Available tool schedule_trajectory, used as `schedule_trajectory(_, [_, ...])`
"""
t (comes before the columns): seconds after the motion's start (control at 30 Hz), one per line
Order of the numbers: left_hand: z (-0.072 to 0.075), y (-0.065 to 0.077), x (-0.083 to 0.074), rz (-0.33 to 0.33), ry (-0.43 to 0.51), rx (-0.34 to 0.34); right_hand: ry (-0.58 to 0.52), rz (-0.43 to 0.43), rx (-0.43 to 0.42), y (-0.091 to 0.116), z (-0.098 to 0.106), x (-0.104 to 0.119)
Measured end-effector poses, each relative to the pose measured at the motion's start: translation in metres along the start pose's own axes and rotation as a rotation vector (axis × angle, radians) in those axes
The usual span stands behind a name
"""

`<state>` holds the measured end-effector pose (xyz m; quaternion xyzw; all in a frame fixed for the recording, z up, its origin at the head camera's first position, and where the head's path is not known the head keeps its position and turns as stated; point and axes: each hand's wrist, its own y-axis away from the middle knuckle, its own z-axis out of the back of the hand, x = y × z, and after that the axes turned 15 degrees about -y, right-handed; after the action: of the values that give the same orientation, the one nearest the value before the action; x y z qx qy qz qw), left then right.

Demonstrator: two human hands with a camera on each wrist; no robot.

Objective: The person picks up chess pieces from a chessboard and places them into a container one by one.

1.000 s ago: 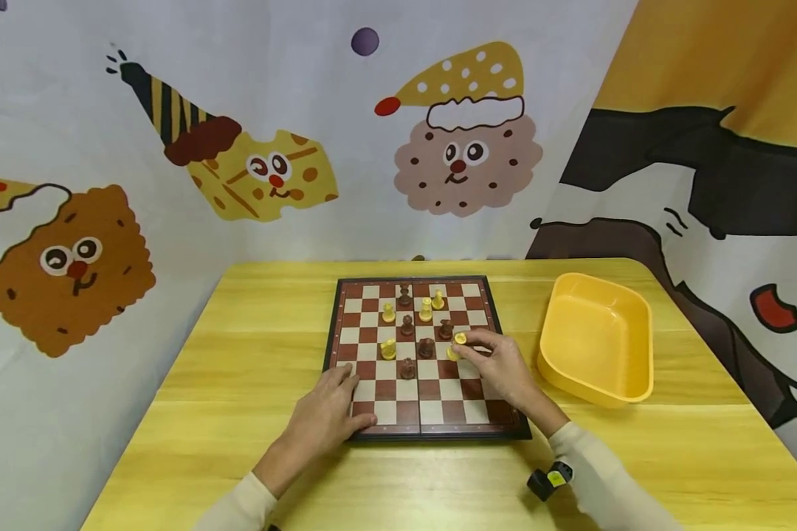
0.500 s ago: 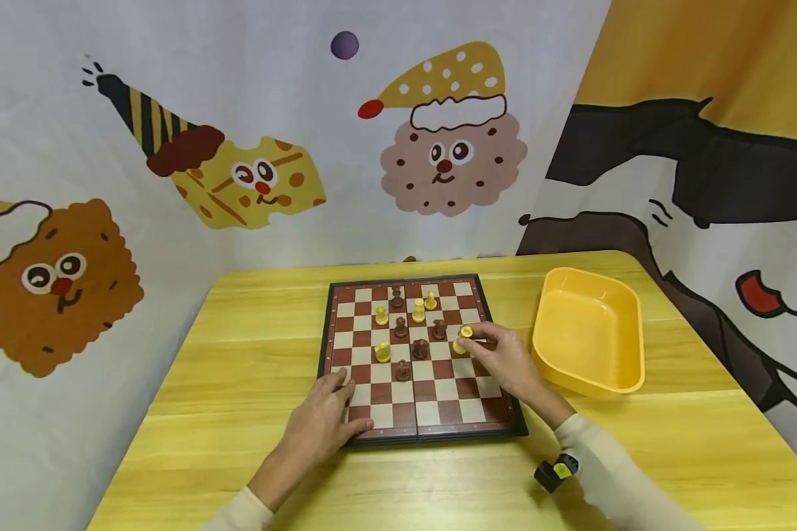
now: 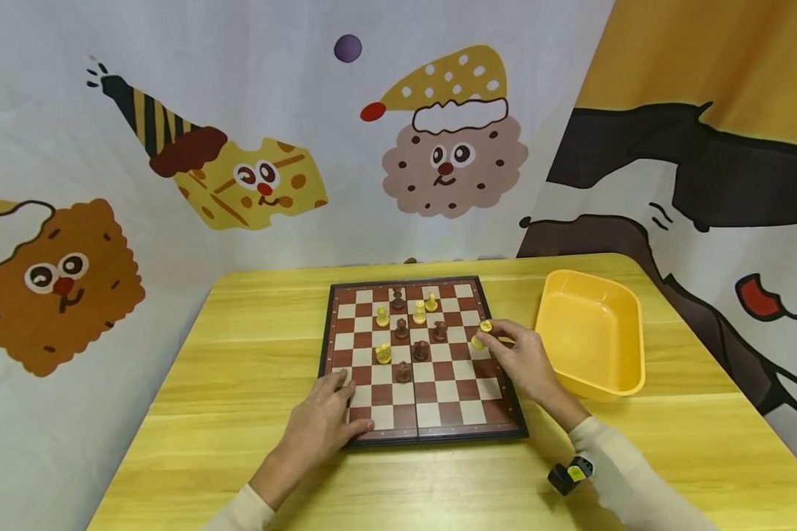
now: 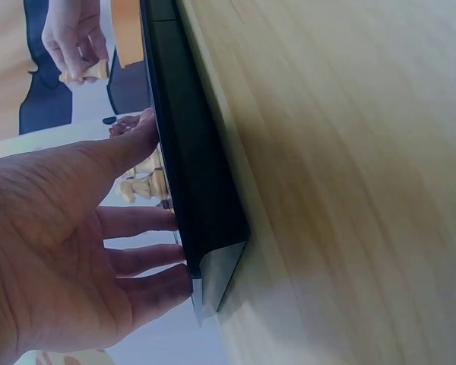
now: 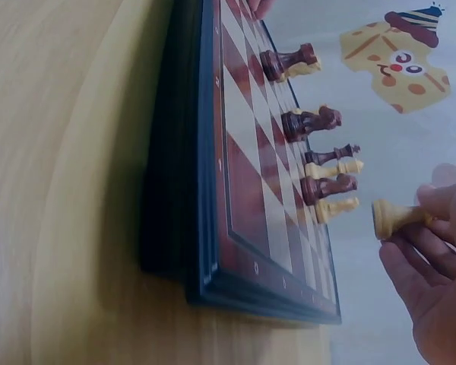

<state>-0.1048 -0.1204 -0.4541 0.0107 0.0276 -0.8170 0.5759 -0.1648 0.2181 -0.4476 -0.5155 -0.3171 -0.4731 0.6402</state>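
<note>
A folding chessboard (image 3: 438, 372) lies on the table with several dark and yellow chess pieces standing on it. My right hand (image 3: 528, 361) pinches a yellow chess piece (image 5: 395, 219) between thumb and fingers. In the right wrist view this piece is clear of the squares, and its upper part is hidden by the fingers. My left hand (image 3: 315, 420) rests on the board's near left corner, fingertips on the edge. A dark rook (image 3: 404, 372) and a yellow knight (image 3: 383, 353) are the pieces closest to that hand.
To the right of the board stands a yellow plastic tub (image 3: 591, 335) on the wooden table (image 3: 239, 324). A curtain (image 3: 272, 88) printed with cartoon figures hangs behind the table. More pieces, such as a dark knight (image 3: 440, 331), stand toward the board's far half.
The right hand has carried the yellow chess piece rightward to the board's right edge. My left hand keeps its place on the board. The head view has shifted slightly.
</note>
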Motion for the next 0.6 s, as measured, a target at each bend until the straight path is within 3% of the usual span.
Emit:
schedule_trajectory(0.3, [-0.003, 0.002, -0.001, 0.020, 0.022, 0.001, 0.035, 0.026, -0.098, 0.002, 0.010, -0.005])
schedule_trajectory(0.6, [-0.003, 0.000, -0.001, 0.017, 0.024, -0.010, 0.029, 0.074, -0.127, 0.000, 0.025, -0.004])
